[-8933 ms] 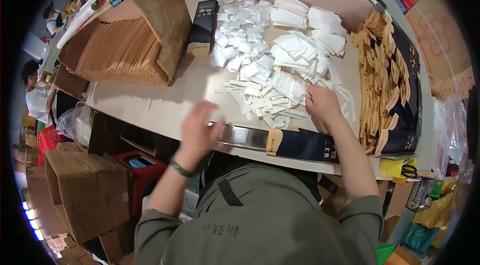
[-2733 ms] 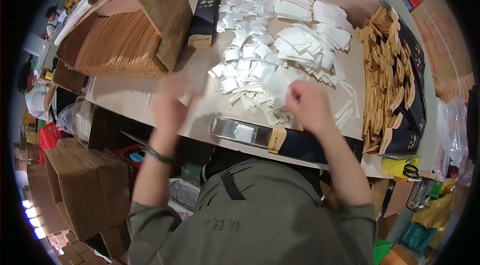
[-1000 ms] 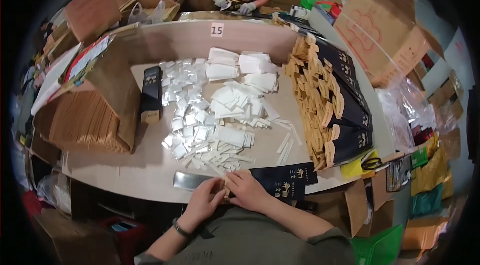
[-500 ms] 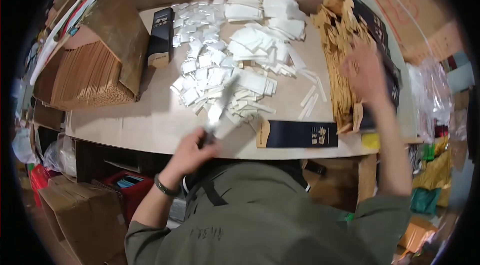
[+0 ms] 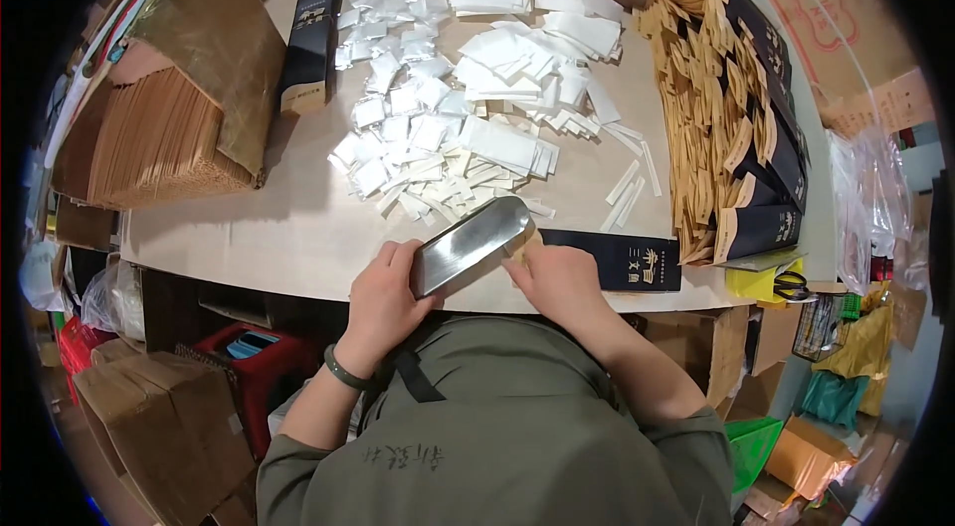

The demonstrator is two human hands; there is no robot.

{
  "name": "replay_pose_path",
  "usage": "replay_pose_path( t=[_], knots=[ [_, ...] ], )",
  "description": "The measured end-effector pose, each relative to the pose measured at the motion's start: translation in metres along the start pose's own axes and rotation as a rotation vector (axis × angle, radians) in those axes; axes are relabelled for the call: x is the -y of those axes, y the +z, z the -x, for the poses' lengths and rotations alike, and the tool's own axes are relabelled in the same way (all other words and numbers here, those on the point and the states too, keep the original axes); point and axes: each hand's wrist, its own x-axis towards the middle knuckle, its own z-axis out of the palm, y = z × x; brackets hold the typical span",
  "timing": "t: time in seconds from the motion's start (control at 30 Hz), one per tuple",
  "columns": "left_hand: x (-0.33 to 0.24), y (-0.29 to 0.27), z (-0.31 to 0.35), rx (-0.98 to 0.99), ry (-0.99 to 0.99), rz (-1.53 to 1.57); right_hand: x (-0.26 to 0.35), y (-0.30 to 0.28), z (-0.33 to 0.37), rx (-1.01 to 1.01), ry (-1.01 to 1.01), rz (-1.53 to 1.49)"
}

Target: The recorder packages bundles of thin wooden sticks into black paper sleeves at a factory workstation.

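Note:
My left hand [image 5: 386, 299] is closed around the near end of a shiny metal scoop-like piece [image 5: 468, 250], long and narrow with a rounded far end. Close to that rounded end, my right hand [image 5: 565, 279] has its fingers pinched at the tan end of a dark blue paper packet [image 5: 637, 263]. The packet lies flat along the table's front edge, and my hand covers part of it. Just beyond the scoop spreads a heap of small white strips [image 5: 448, 183], with shiny clear sachets [image 5: 398, 118] and flat white packets [image 5: 507, 64] behind.
To the right stands a long stack of tan-edged dark packets [image 5: 706, 118]. Black-handled scissors [image 5: 791, 285] sit in a yellow holder at the table corner. An open carton of brown card pieces [image 5: 159, 143] occupies the left, beside another dark packet [image 5: 310, 44].
My right hand has come from the packet stack on the right to the packet at the front. My left hand has turned the metal scoop to slant rightward, towards the packet.

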Motion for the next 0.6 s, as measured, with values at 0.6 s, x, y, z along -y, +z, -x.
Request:
replay_pose_path(
  t=[0.6],
  knots=[
    [0.050,-0.047,-0.065,-0.229,0.112,-0.189,-0.012,-0.014,-0.042,-0.348,-0.275,-0.051]
  ],
)
